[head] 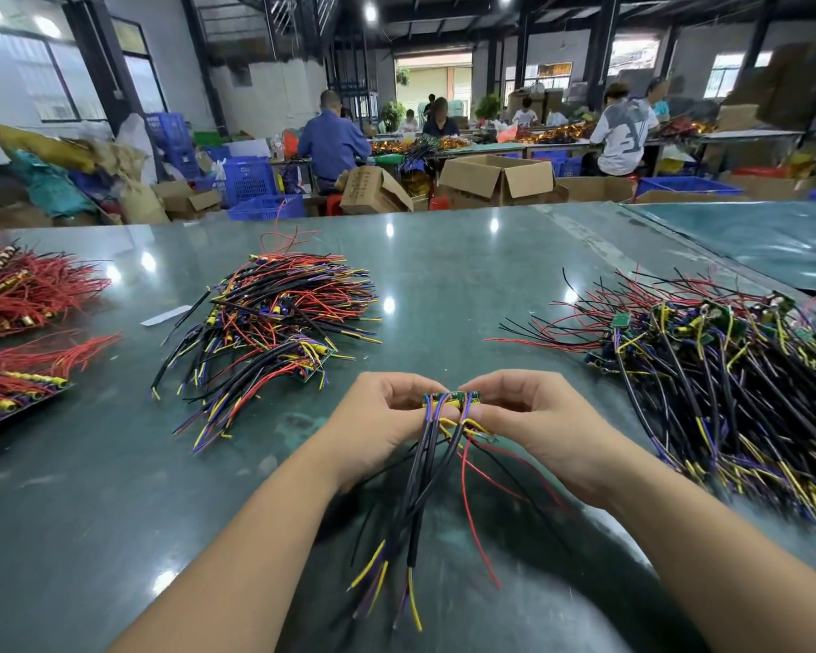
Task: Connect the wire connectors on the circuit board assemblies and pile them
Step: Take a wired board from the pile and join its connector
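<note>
Both forearms reach in from the near edge and meet over the middle of the green table (467, 285). The left hand (387, 417) and right hand (533, 417) have their fingers curled in, pinching a small green circuit board (452, 399) from either end, knuckles tilted toward each other. Its bundle of wires (425, 487) (black, yellow, purple, a couple red) hangs down toward the near side between the wrists. There's bare tabletop right around the hands and out to the far edge. One heap of assemblies (279, 322) sits far-left of the hands, another pile (726, 369) off to the right, both well apart from the held board.
</note>
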